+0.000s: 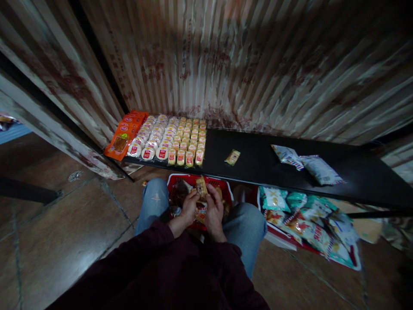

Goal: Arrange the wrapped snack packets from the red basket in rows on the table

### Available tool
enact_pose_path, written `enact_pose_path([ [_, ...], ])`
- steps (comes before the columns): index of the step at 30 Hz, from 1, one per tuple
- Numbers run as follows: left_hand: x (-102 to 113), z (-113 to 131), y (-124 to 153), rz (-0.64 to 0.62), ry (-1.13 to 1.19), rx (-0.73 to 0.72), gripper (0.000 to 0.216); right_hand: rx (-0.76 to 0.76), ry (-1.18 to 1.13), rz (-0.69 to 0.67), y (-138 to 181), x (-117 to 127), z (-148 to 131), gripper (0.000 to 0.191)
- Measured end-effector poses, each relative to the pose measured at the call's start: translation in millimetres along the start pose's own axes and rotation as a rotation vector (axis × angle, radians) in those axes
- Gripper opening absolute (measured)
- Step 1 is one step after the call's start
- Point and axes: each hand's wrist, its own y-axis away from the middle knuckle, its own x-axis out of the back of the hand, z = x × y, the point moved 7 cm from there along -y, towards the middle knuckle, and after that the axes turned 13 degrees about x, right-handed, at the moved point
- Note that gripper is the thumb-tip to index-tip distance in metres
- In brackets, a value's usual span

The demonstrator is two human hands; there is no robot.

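Observation:
My left hand [189, 206] and my right hand [214, 209] meet over a red basket [227, 191] between my knees. Both have their fingers curled around a small yellow snack packet [201, 188], held upright above the basket. More wrapped snacks lie inside the basket under my hands. On the low black shelf [258, 163] ahead, rows of small yellow packets [189, 142] and round white packets [151, 137] are lined up at the left end. A single yellow packet [232, 157] lies apart on the shelf's middle.
Orange flat packs [124, 133] sit at the shelf's far left. Two pale bags [306, 163] lie on the shelf's right part. A heap of green and white snack bags [309, 219] rests on the floor at right. A corrugated metal wall stands behind the shelf.

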Motion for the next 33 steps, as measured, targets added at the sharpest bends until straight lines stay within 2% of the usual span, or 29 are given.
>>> enact_pose_path([
  [5,-5.6,-4.5,-0.2,-0.079,0.149,0.073,0.033,-0.006,0.038,-0.034,0.3,3.4,6.9,0.032],
  [12,-6.2,-14.3,-5.3,-0.104,0.299,0.155,0.038,0.027,0.069,-0.066,0.4,-0.2,0.1,0.029],
  [18,-1.7,-19.7,-5.7,-0.038,0.286,0.197,0.031,0.150,0.208,-0.117,-1.1,-1.6,-7.2,0.024],
  [22,-3.1,-22.2,-5.3,0.008,0.418,0.261,0.021,0.279,0.364,-0.183,-0.9,-5.8,-10.9,0.024],
  [26,-5.2,-19.1,-5.6,-0.003,0.474,0.237,0.018,0.337,0.486,-0.211,-1.6,-5.8,-7.0,0.026],
  [33,0.1,-26.0,-12.5,-0.020,0.414,0.181,0.021,0.316,0.518,-0.195,-5.3,2.9,3.6,0.028],
])
